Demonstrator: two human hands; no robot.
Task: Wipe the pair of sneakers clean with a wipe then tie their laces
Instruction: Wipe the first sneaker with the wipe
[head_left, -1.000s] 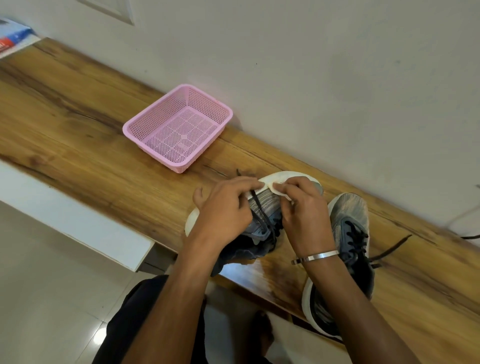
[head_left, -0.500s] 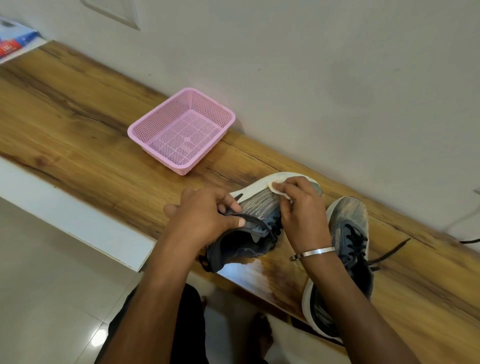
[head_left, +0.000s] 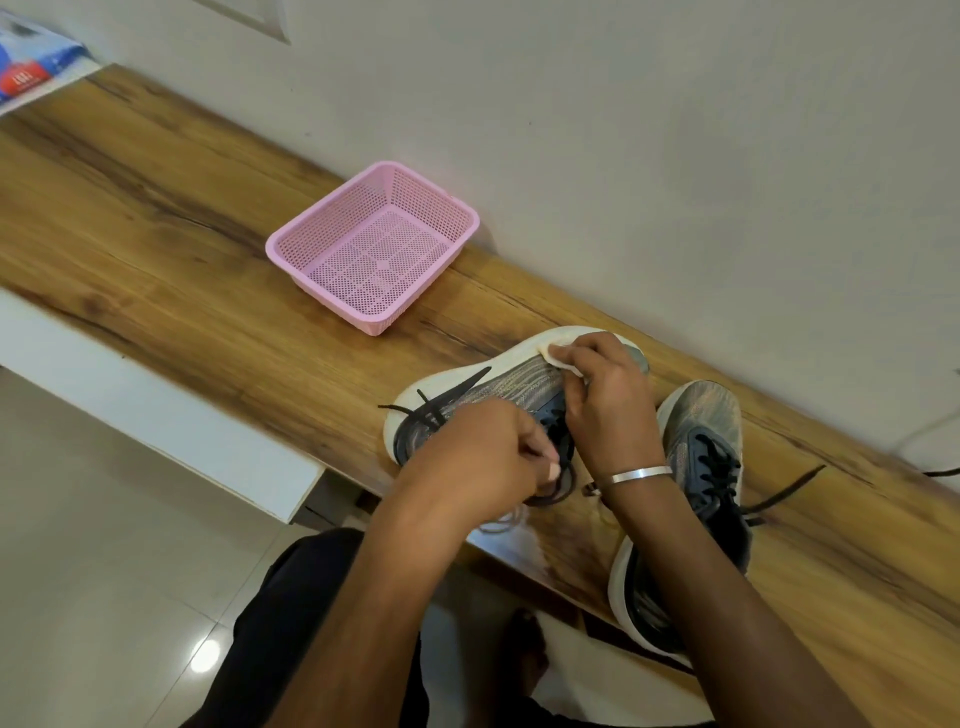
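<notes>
Two grey knit sneakers with white soles and black laces lie on a wooden shelf (head_left: 156, 234). The left sneaker (head_left: 498, 382) is tipped onto its side, sole toward the wall. My left hand (head_left: 483, 452) grips it at the collar, fingers curled over the opening and laces. My right hand (head_left: 605, 400) pinches a small white wipe (head_left: 563, 361) and presses it on the upper near the toe. The right sneaker (head_left: 701, 447) stands upright beside my right wrist, its laces loose and trailing to the right.
A pink mesh basket (head_left: 332, 236) with nothing in it stands on the shelf by the wall, left of the sneakers. A blue and red packet (head_left: 26, 73) lies at the far left corner. A thin cable (head_left: 930, 434) runs along the right edge. Tiled floor lies below.
My left hand has shifted from the sneaker's tongue down to its collar, and the sneaker has rolled further onto its side. My right hand stays at the toe with the wipe.
</notes>
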